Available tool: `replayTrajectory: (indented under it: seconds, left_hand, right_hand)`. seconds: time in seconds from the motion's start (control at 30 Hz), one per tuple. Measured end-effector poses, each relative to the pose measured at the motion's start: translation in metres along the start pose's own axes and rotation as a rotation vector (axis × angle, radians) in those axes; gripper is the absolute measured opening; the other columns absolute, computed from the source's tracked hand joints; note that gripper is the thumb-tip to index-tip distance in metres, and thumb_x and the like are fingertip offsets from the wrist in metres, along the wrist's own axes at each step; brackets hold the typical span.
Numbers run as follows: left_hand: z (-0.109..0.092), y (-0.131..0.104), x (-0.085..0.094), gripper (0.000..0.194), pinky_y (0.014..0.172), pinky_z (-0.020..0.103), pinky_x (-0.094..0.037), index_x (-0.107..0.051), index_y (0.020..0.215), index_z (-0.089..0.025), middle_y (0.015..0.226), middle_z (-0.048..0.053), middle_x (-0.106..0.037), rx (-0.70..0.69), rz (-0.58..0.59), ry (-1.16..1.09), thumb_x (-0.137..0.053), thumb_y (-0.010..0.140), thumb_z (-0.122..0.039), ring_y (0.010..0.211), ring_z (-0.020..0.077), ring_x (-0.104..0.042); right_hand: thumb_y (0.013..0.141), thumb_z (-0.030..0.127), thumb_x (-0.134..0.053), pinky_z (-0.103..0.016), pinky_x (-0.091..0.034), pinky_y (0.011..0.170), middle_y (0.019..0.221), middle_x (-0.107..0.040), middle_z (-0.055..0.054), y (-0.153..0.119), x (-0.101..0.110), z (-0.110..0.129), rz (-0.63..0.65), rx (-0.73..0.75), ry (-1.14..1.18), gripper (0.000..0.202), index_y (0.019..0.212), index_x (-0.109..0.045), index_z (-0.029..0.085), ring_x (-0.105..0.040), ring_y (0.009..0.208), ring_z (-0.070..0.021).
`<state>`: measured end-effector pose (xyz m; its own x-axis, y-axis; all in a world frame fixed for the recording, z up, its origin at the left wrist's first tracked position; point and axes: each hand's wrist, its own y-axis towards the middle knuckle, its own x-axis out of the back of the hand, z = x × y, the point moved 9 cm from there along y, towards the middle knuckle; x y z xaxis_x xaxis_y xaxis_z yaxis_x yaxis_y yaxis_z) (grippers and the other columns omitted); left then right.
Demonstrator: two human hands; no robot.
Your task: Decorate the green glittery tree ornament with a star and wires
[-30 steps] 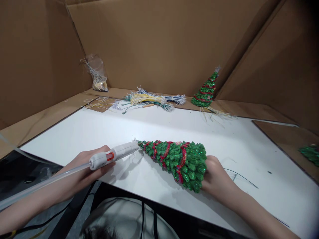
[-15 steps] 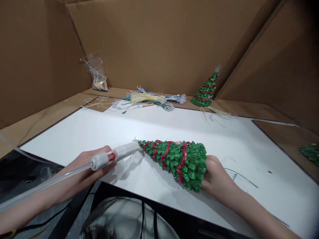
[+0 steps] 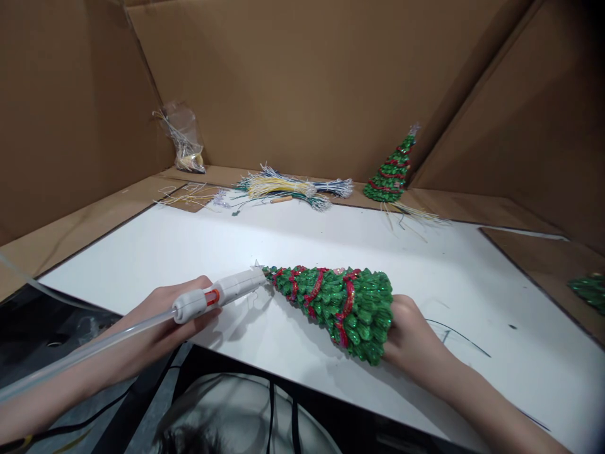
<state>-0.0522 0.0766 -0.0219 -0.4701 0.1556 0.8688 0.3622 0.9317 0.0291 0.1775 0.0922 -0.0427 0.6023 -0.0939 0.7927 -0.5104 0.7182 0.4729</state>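
Observation:
My left hand (image 3: 182,315) is closed round a white handheld tool (image 3: 231,290) with an orange-red part and a clear tube running back along my forearm. The tool's front end meets the narrow tip of a green Christmas tree figure (image 3: 340,306) with red glittery garlands. A clear star (image 3: 257,265) shows at that tip. The tree lies sideways above the white board. At its wide base is my right hand (image 3: 404,331), closed on it, the fingers mostly hidden behind and inside the base.
On the white board (image 3: 189,246), wire bundles (image 3: 283,187) lie at the back, near an orange-handled tool (image 3: 282,199). Another tree (image 3: 392,173) stands back right. A plastic bag (image 3: 186,139) leans at back left, and part of a green tree (image 3: 588,291) shows at the right edge. Cardboard walls surround the board.

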Motion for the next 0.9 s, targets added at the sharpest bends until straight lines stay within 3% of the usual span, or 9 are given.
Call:
replayTrajectory:
  seconds: [0.3, 0.47, 0.9]
  left_hand:
    - [0.0026, -0.0003, -0.0024, 0.030, 0.058, 0.017, -0.042, -0.048, 0.071, -0.020, 0.066, -0.004, -0.052, 0.045, 0.026, 0.004, -0.035, 0.087, -0.042, 0.060, 0.0104, -0.048]
    - [0.0022, -0.0019, 0.0021, 0.030, 0.055, 0.017, -0.043, -0.047, 0.069, -0.020, 0.062, -0.005, -0.050, 0.050, -0.020, 0.000, -0.037, 0.085, -0.044, 0.057, 0.0101, -0.048]
    - [0.0053, -0.0017, -0.0013, 0.028, 0.057, 0.019, -0.046, -0.055, 0.074, -0.021, 0.066, 0.000, -0.055, 0.049, 0.012, 0.001, -0.038, 0.085, -0.040, 0.061, 0.0145, -0.053]
  right_hand:
    - [0.065, 0.009, -0.043, -0.020, -0.034, 0.040, 0.041, -0.045, 0.002, 0.0019, 0.0038, 0.0033, -0.035, 0.019, 0.015, 0.022, 0.046, -0.041, 0.020, -0.038, 0.039, -0.0100]
    - [0.064, 0.009, -0.041, -0.019, -0.035, 0.041, 0.042, -0.047, 0.002, 0.0028, 0.0047, 0.0047, -0.031, 0.031, 0.015, 0.021, 0.046, -0.044, 0.019, -0.039, 0.040, -0.0091]
    - [0.065, 0.009, -0.041, -0.018, -0.037, 0.039, 0.041, -0.052, 0.000, 0.0028, 0.0062, 0.0092, -0.049, 0.058, -0.007, 0.023, 0.044, -0.046, 0.018, -0.043, 0.038, -0.0090]
